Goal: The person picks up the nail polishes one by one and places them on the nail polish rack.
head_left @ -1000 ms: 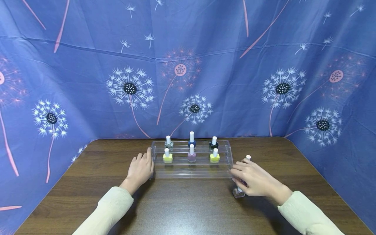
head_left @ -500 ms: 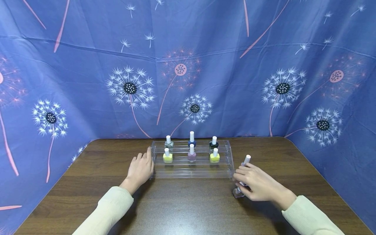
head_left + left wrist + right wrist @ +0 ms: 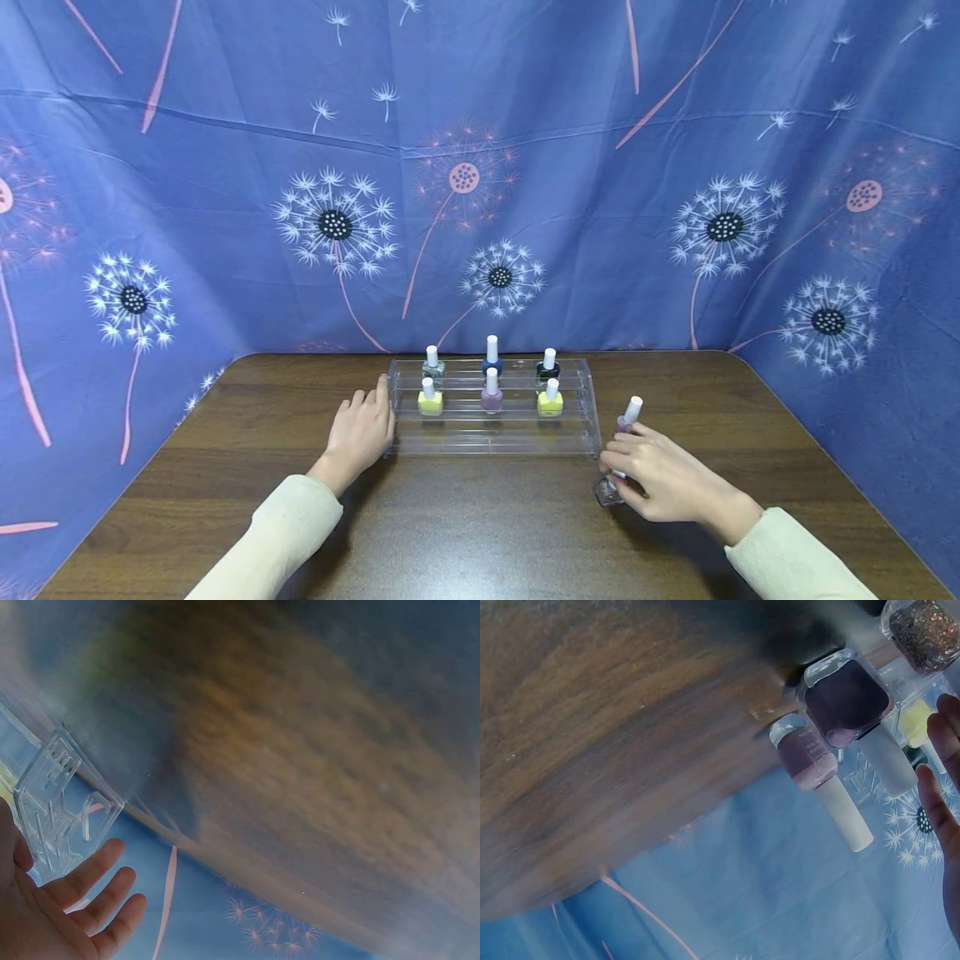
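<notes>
My left hand (image 3: 362,429) rests against the left end of a clear acrylic rack (image 3: 487,439), fingers extended; the left wrist view shows those fingers (image 3: 97,889) spread beside it. My right hand (image 3: 667,475) is over several nail polish bottles right of the rack, with its fingers apart. Around it stand a glitter bottle (image 3: 928,634), a dark purple bottle (image 3: 847,701) and a mauve bottle (image 3: 806,756), all white-capped. In the head view the hand hides most of the dark purple one. No bottle shows gripped between thumb and fingers.
On the rack's upper tiers stand a grey-green bottle (image 3: 432,367), a blue bottle (image 3: 492,365), a black bottle (image 3: 548,369), two yellow bottles (image 3: 430,404) and a mauve-pink bottle (image 3: 492,402). A blue dandelion-print cloth (image 3: 585,208) hangs behind the wooden table (image 3: 480,525).
My right hand has drawn away from the rack's right end, slightly right and toward me, uncovering more of the mauve bottle. My left hand stays at the rack.
</notes>
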Demonstrator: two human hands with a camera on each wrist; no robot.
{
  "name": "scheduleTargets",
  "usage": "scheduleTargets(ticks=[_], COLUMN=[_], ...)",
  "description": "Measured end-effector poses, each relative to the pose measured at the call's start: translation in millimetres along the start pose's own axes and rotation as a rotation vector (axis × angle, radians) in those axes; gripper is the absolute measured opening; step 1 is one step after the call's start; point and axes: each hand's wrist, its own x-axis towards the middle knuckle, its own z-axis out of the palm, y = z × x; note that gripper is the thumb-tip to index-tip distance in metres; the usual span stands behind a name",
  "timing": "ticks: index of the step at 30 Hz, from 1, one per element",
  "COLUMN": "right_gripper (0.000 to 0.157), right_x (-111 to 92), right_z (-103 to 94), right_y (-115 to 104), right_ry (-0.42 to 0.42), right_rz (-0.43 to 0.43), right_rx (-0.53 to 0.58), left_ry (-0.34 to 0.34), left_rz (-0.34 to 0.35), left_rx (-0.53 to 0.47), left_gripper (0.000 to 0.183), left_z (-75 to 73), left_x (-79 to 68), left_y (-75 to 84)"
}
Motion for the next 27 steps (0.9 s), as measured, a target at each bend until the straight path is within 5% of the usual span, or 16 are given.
scheduleTargets(ticks=[27], right_gripper=[0.021], right_x=[4.9], right_z=[-3.4], right_y=[-1.0], right_ry=[-0.002], right_rz=[-0.009], right_rx=[-0.011], left_ry=[-0.003], left_rz=[0.004], left_rx=[0.002], left_gripper=[0.048], left_z=[-1.7], left_x=[0.2], left_y=[0.2])
